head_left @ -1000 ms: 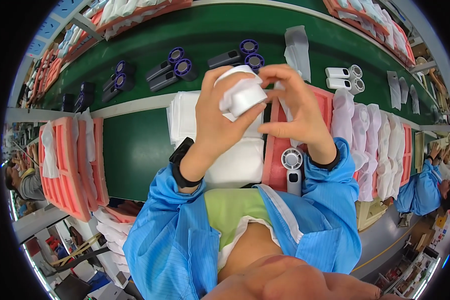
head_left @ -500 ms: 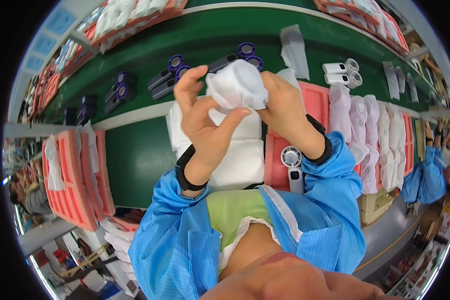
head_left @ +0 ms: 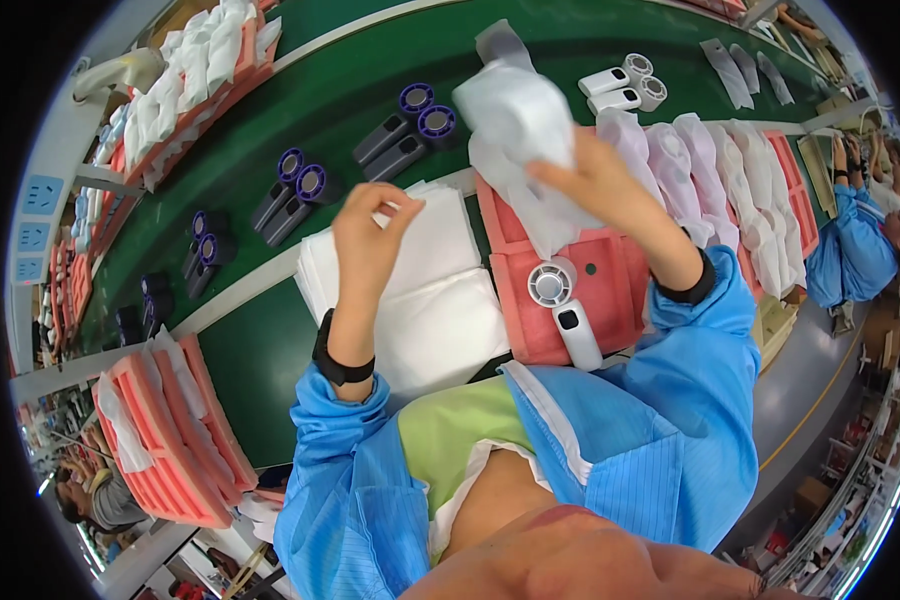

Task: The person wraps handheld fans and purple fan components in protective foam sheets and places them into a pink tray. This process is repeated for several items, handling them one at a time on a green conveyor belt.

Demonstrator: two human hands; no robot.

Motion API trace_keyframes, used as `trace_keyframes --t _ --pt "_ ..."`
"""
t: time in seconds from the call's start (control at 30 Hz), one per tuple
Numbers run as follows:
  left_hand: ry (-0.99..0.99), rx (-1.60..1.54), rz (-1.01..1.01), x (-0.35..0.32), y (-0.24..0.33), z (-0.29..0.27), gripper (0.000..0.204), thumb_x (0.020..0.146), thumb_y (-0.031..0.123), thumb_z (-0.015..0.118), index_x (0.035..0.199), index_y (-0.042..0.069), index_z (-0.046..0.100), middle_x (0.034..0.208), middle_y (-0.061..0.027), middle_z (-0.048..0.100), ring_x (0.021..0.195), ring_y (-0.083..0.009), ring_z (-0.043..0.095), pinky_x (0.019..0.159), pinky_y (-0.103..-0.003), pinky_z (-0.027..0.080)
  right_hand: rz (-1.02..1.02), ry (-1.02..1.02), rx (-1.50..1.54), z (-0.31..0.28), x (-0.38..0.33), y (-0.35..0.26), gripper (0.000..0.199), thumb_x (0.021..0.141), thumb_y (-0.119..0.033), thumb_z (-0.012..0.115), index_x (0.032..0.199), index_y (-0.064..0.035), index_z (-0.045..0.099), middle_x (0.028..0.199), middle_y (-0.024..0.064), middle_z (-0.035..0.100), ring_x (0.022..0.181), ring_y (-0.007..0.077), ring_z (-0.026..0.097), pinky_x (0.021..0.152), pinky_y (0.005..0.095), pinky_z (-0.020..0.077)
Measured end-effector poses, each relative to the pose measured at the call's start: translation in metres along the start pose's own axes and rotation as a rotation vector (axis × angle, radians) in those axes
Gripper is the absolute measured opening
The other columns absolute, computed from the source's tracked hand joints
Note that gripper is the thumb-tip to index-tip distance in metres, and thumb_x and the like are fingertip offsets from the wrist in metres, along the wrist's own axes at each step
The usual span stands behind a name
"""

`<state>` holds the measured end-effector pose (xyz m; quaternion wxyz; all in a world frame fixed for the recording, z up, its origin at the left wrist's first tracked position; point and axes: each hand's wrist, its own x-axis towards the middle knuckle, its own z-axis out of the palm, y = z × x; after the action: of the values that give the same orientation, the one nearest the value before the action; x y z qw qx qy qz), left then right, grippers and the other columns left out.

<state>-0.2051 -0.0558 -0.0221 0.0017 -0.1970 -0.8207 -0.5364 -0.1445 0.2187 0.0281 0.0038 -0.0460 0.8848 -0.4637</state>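
Observation:
My right hand (head_left: 605,185) grips a blurred white bag with a rounded bulge (head_left: 515,112), above the far edge of the pink tray (head_left: 505,295). What fills the bag is hidden. Below it, another white bag (head_left: 545,215) lies over the tray; where the two part is hard to see. A bare white handheld fan (head_left: 576,335) rests at the tray's near side. My left hand (head_left: 370,235) is over the stack of flat white bags (head_left: 435,320), thumb and forefinger brought together, with nothing visible in them.
Dark handheld fans with purple rings (head_left: 435,122) lie in pairs along the green belt (head_left: 360,95). Two white fans (head_left: 615,100) and grey bags (head_left: 727,72) lie farther right. Bagged fans (head_left: 705,165) fill trays at right. Pink trays (head_left: 155,425) stand at left.
My hands have come apart; the left has moved down and left, off the white bag. My right hand has carried it to the right over the tray. The view has turned.

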Motion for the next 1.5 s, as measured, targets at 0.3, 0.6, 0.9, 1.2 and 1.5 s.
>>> trace_keyframes --t 0.3,0.6,0.9,1.2,1.5 --pt "-0.097 0.534 0.111 -0.022 -0.036 0.046 0.019 0.074 0.019 0.076 0.084 0.009 0.063 0.09 -0.0064 0.056 0.085 -0.0255 0.058 0.067 -0.036 0.048 0.399 0.056 -0.797 -0.071 0.034 0.049 0.046 0.087 -0.042 0.054 0.115 -0.0064 0.06 0.098 0.022 0.065 0.09 0.0391 0.063 0.073 0.0457 0.0512" --pt "-0.107 0.408 0.041 -0.02 -0.042 0.047 0.01 0.078 0.014 0.072 0.082 0.008 0.066 0.088 -0.0066 0.058 0.077 -0.0229 0.059 0.065 -0.033 0.047 0.663 0.188 -0.464 -0.217 0.076 0.276 0.054 0.054 -0.021 0.078 0.102 -0.0034 0.061 0.093 0.0095 0.065 0.085 0.0247 0.063 0.074 0.0345 0.0512" --pt "-0.026 -0.054 -0.186 -0.022 -0.04 0.004 0.011 0.077 0.013 0.074 0.082 0.005 0.069 0.078 -0.0023 0.06 0.066 -0.0111 0.05 0.058 -0.025 0.04 0.122 0.194 -0.276 -0.182 0.062 0.07 0.054 0.064 -0.016 0.073 0.113 -0.0023 0.055 0.095 0.0035 0.06 0.086 0.0138 0.056 0.075 0.0274 0.0471" --pt "0.028 -0.434 -0.238 -0.032 0.015 -0.03 0.01 0.085 0.016 0.07 0.085 0.006 0.067 0.079 0.0022 0.059 0.066 -0.0068 0.047 0.06 -0.022 0.037 -0.369 0.075 -0.104 0.0 0.027 -0.071 0.059 0.059 -0.007 0.079 0.111 -0.006 0.052 0.098 0.0039 0.061 0.091 0.0108 0.058 0.081 0.0265 0.0471" --pt "0.316 -0.979 -0.137 -0.034 0.059 -0.028 0.015 0.093 0.018 0.06 0.099 0.005 0.059 0.085 0.0001 0.063 0.077 -0.0108 0.058 0.07 -0.023 0.045 -0.705 0.025 -0.21 0.082 0.025 -0.091 0.076 0.057 -0.006 0.084 0.125 -0.0027 0.05 0.11 0.0133 0.052 0.094 0.0291 0.059 0.075 0.0327 0.0508"
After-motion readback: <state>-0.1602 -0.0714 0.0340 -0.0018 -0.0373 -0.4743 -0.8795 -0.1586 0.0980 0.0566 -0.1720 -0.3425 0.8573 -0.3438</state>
